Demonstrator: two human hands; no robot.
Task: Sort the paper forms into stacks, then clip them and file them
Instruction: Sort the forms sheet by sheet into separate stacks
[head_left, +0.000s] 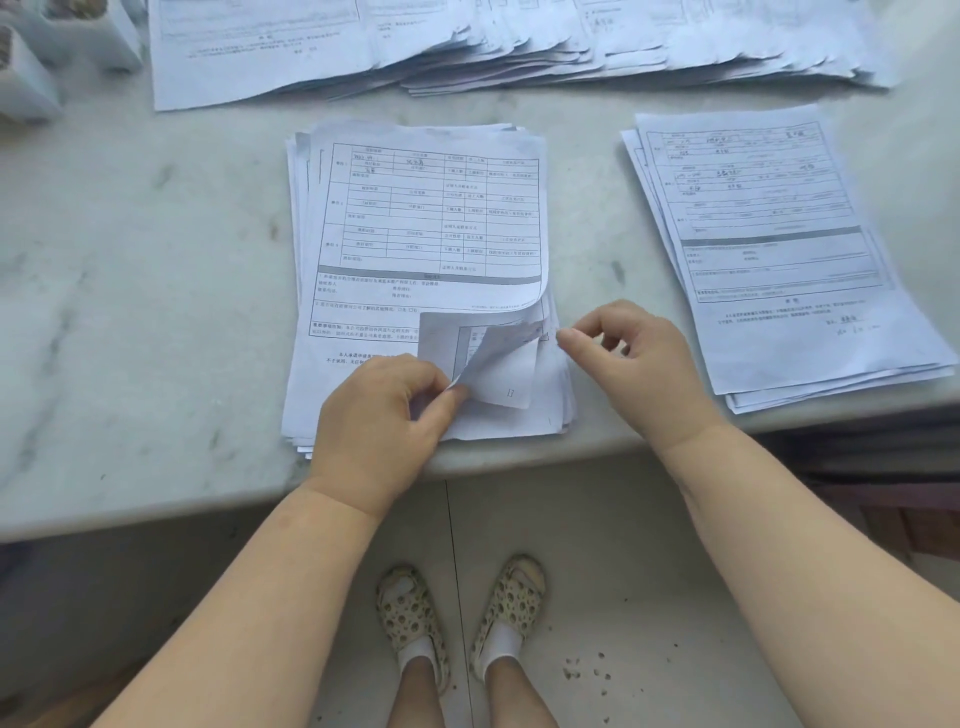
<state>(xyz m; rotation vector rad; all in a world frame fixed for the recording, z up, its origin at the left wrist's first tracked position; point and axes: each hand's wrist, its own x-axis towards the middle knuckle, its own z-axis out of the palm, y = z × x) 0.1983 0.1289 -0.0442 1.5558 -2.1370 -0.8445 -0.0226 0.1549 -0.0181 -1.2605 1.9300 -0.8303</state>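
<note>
Both hands work at the lower centre of the frame. Left hand (382, 410) fingers (451, 397) pinch the folded-back corner (493, 364) of the top sheet on the middle stack (415, 234). Right hand (636, 358) fingers curl just beside that corner; whether they grip paper, I cannot tell. A second stack (779, 249) lies at right on the worktop (130, 260), with spread forms (467, 41) along the top.
</note>
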